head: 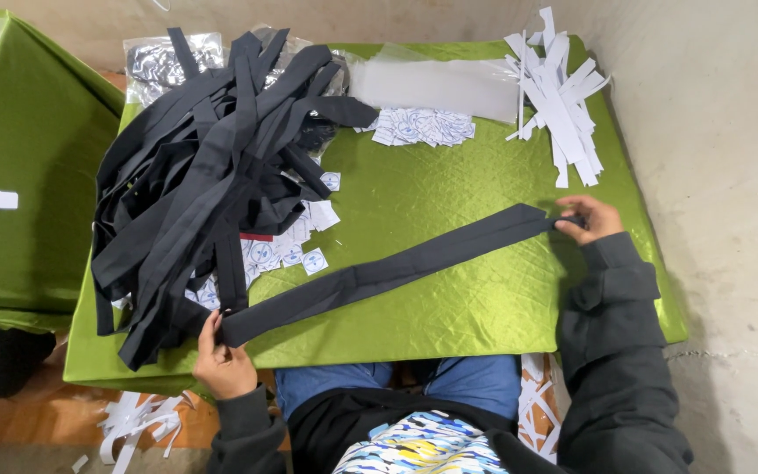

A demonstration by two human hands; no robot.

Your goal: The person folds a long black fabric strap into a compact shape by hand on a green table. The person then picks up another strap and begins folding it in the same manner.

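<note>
Nearest to me I see my lap, blue jeans and a patterned shirt hem, with paper scraps on the floor to the left of my knees. My left hand sits at the near edge of the table, its fingers closed around one end of a long black strap, pinching the fabric against the tabletop edge. The strap runs flat and slanting across the green quilted cover, up and to the right, to my right hand, whose fingers are pressed together on the strap's far end near the right edge of the table; the dark sleeve covers that arm down to the wrist. Left of the strap, a big tangled heap of black straps covers the table's left half and hangs over its near-left corner, touching the end I grip. Small white round-printed labels lie beside and partly under the heap. Farther off there is a second cluster of such labels, a clear plastic sheet behind them, and a loose stack of white paper strips at the far right corner
</note>
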